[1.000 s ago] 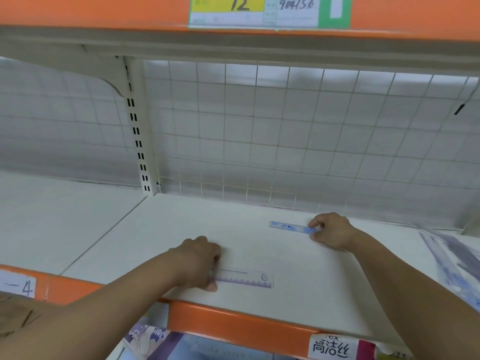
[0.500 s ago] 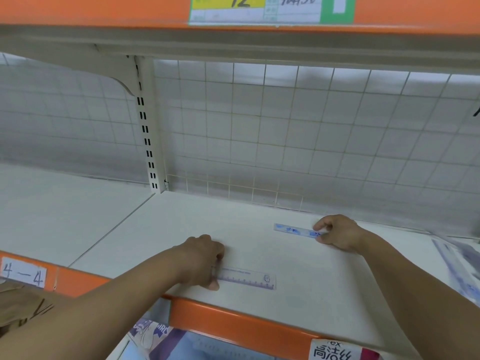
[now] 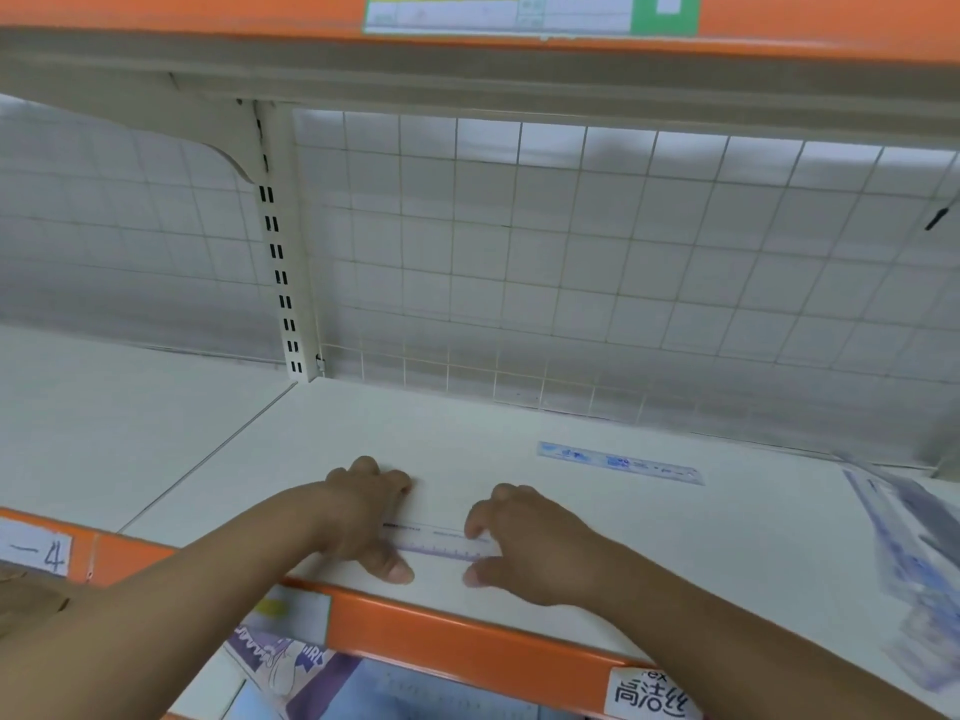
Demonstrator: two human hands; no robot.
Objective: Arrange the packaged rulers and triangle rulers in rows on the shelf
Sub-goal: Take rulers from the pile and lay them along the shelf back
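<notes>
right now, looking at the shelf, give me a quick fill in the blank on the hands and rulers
1. Both hands touch the ruler nearest the shelf's ____ edge.
2. The blue ruler farther back is touched by ____ hand.
3. The left hand covers that near ruler's ____ end.
4. The shelf front lip is coloured ____.

Missing: front; neither; left; orange

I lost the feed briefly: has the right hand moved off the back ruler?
Yes. The right hand has left the back ruler and come forward and left toward the shelf's orange front edge, onto the front ruler beside the left hand.
</notes>
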